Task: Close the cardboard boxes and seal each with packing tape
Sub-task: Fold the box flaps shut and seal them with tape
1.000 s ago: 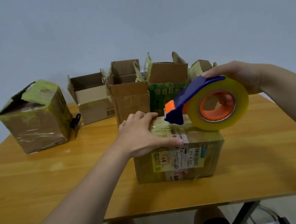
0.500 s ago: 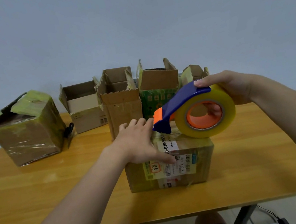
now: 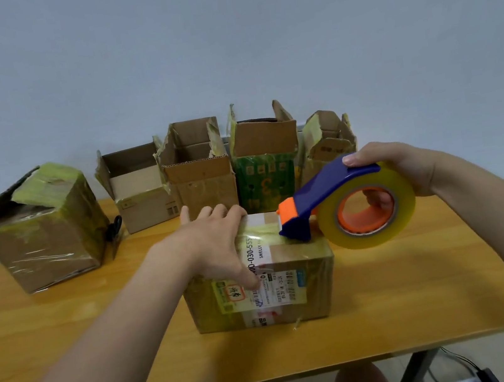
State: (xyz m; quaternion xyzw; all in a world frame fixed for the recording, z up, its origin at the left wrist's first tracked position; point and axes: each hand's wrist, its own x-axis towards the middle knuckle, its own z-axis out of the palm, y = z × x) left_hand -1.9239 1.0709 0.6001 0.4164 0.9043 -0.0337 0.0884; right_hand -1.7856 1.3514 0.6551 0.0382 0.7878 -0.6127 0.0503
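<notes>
Glossy-taped cardboard box point(image 3: 292, 286), smooth wooden table point(image 3: 69, 335)

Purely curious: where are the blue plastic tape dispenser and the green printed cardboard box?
The blue plastic tape dispenser point(image 3: 327, 193): head view, on its blue handle.
The green printed cardboard box point(image 3: 264, 185): head view, on its front wall.

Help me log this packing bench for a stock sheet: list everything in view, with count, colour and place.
front box: 1, brown with printed labels, table centre, flaps down
taped box: 1, brown under yellowish tape, back left, tilted
open boxes: 3, brown, back row
green box: 1, green print, open, back row between brown ones
tape dispenser: 1, blue and orange with yellowish roll, at the front box's top, right side
black item: 1, black, beside the taped box; too hidden to identify
table: 1, yellow-brown wood, under everything
left hand: 1, flat on the front box's top
right hand: 1, grips the tape dispenser
</notes>
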